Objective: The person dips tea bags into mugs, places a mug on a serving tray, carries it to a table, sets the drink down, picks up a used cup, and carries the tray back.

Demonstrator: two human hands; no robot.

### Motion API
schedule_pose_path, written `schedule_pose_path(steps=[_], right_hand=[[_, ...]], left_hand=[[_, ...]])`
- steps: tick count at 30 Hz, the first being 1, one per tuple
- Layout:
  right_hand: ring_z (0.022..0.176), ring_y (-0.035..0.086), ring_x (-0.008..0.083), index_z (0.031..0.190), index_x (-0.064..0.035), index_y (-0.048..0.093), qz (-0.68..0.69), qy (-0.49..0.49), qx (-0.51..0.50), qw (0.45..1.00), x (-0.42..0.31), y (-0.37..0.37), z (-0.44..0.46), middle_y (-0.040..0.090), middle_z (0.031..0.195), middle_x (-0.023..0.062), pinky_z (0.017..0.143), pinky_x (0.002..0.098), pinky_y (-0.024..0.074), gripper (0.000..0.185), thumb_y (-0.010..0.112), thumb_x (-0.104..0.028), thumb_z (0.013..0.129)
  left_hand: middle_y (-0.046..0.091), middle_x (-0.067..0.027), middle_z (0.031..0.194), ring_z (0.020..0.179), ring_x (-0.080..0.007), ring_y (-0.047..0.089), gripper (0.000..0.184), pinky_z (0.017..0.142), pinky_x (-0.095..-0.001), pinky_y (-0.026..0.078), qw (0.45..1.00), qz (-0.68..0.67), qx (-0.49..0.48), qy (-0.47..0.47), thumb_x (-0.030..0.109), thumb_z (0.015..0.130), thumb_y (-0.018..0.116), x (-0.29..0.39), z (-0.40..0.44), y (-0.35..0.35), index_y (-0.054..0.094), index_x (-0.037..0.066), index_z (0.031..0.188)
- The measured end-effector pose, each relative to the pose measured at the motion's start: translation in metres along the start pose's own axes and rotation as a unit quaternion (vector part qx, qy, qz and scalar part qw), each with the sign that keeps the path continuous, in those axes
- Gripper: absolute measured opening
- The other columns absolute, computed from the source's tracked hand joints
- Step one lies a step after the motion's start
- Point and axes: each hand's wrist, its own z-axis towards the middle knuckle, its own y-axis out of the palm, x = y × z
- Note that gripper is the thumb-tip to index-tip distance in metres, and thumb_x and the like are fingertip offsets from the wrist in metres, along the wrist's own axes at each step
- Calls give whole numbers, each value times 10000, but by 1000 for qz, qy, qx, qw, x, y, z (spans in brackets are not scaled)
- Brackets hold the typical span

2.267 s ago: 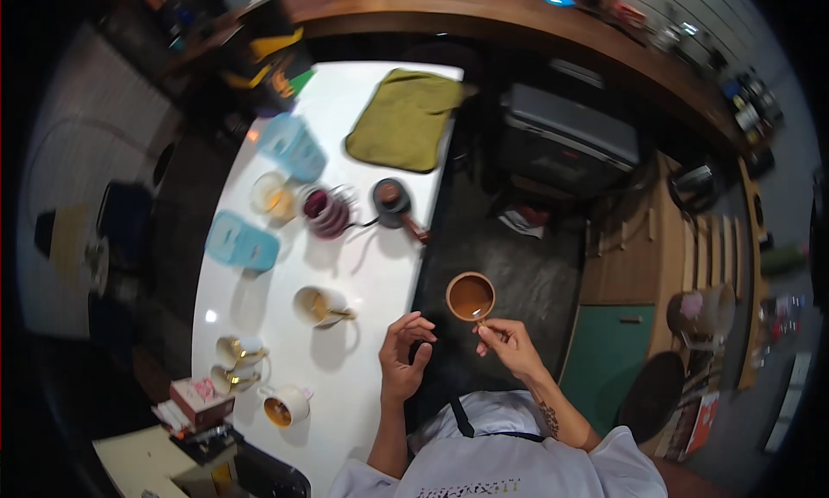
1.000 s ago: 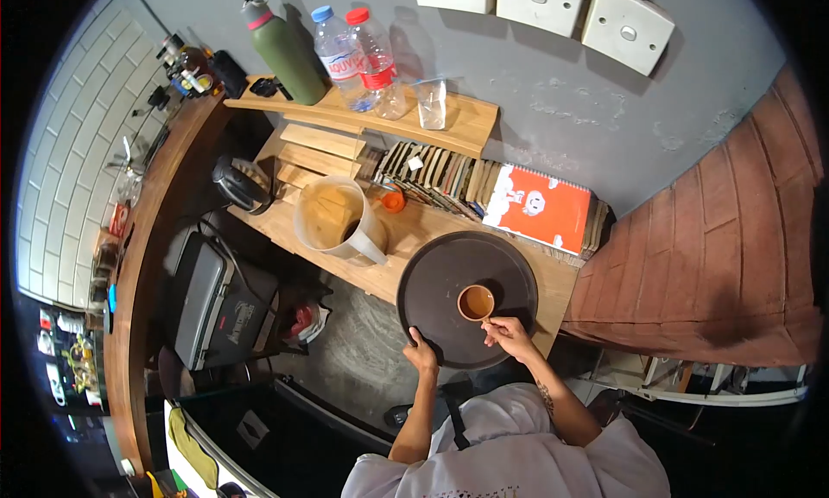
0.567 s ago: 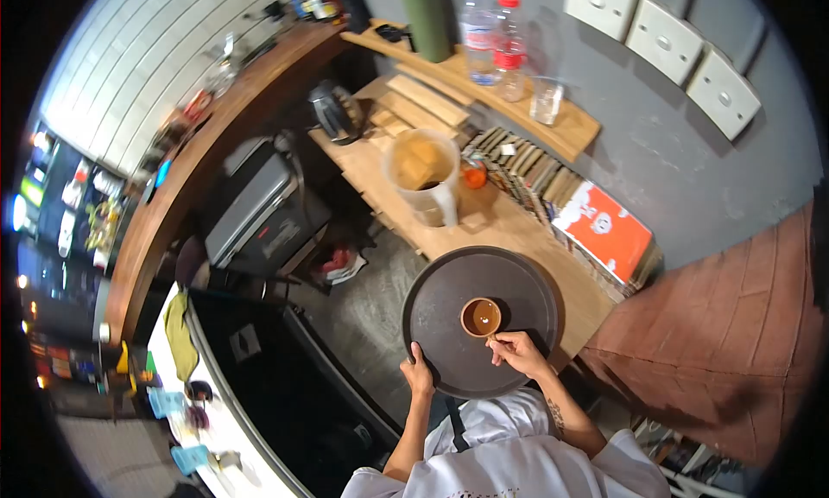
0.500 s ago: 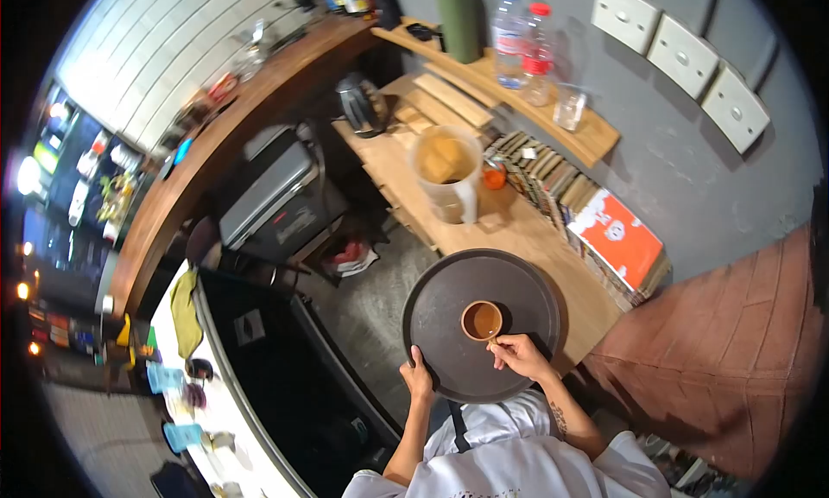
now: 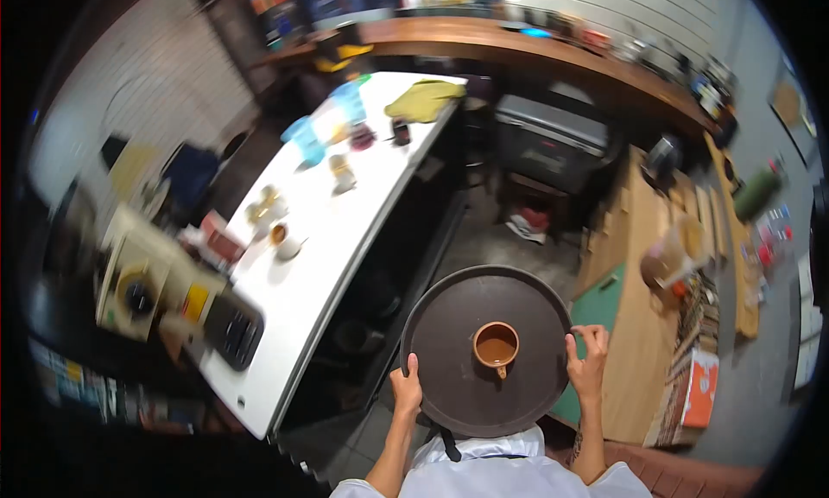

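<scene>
A round dark-brown serving tray (image 5: pixel 449 325) is held level in front of my body. My left hand (image 5: pixel 408 387) grips its left rim, thumb on top and fingers underneath. Near the tray's middle stands a small brown cup (image 5: pixel 496 344), upright, its handle toward me and some brown liquid inside. My right hand (image 5: pixel 589 360) is at the right rim, thumb beside the edge and fingers apart, partly bent outside the tray; whether it touches the rim is hard to tell.
To the left runs a long white counter (image 5: pixel 324 230) with cups, a green cloth (image 5: pixel 423 101) and a beige machine (image 5: pixel 164 282). On the right, a wooden cabinet (image 5: pixel 643 351) bears a blurred pitcher (image 5: pixel 678 247) and books. A grey cooler (image 5: pixel 548 139) stands ahead.
My right hand has let go of the cup's handle and moved to the tray's right rim. The view has turned left, bringing the white counter in. My left hand still grips the tray.
</scene>
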Motion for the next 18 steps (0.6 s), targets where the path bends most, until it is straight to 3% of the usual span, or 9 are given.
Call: schedule_pose_path(steps=[2, 3, 4, 5, 6, 7, 11, 16, 18], right_hand=[[821, 585, 322, 1169, -34, 641, -168, -120, 68, 976, -21, 28, 3, 564, 863, 166, 811, 401, 482, 291, 682, -139, 900], [946, 605, 309, 1305, -45, 564, -135, -82, -2, 987, -16, 46, -1, 612, 981, 170, 908, 385, 469, 390, 645, -185, 950], [946, 605, 309, 1305, -45, 564, -121, -106, -21, 987, -25, 66, -4, 612, 981, 170, 908, 385, 469, 390, 645, -185, 950], [996, 601, 275, 1321, -30, 550, 37, -24, -120, 992, -35, 83, -7, 625, 1047, 159, 928, 367, 463, 387, 611, -200, 979], [1046, 597, 242, 1338, -15, 537, 184, 66, -222, 955, -44, 99, -10, 638, 1114, 148, 948, 349, 457, 388, 577, -216, 1008], [1094, 550, 156, 1341, -7, 543, 204, 45, -282, 936, -53, 118, -15, 624, 1217, 88, 962, 287, 434, 397, 515, -276, 1050], [997, 575, 126, 1255, 25, 577, 301, 102, -431, 844, -110, 190, -46, 645, 1071, 47, 885, 274, 469, 351, 564, -243, 1028], [905, 544, 102, 1150, 34, 601, 302, 20, -551, 778, -183, 260, -85, 631, 976, 30, 807, 258, 457, 337, 558, -280, 1035], [785, 481, 34, 1137, 16, 612, 308, 12, -598, 739, -206, 285, -107, 580, 899, -50, 720, 188, 419, 301, 554, -263, 1039]], left_hand=[[601, -1, 724, 677, -91, 514, 455, 594, -320, 457, 997, 12, 56, -44, 359, 1011, 594, -14, -13, -57, 671, -59, 847], [649, -40, 805, 723, -116, 566, 427, 654, -323, 492, 995, -34, 81, -37, 343, 1009, 597, -26, -20, -81, 680, -67, 922], [649, -40, 805, 723, -116, 566, 427, 654, -323, 492, 992, -47, 112, -36, 343, 1009, 597, -25, -29, -102, 680, -67, 922], [664, -67, 861, 774, -133, 589, 425, 693, -332, 501, 983, -40, 174, -41, 346, 1005, 601, -18, -44, -121, 677, -70, 969], [679, -94, 917, 825, -151, 611, 428, 732, -341, 510, 971, -34, 233, -50, 350, 1001, 604, -13, -58, -138, 674, -73, 1015], [674, -137, 1018, 913, -176, 617, 486, 782, -354, 506, 959, 15, 263, -107, 401, 985, 615, -9, -70, -159, 659, -75, 1071], [637, -185, 1126, 1023, -233, 601, 642, 887, -368, 484, 935, -39, 335, -112, 534, 954, 603, -16, -119, -227, 626, -86, 1120], [484, -268, 1363, 1281, -341, 471, 895, 1089, -405, 361, 855, -79, 460, -226, 666, 913, 557, -48, -175, -287, 422, -111, 1335], [479, -280, 1380, 1311, -356, 460, 903, 1104, -416, 351, 824, -107, 499, -247, 667, 912, 556, -52, -199, -303, 419, -111, 1348]])
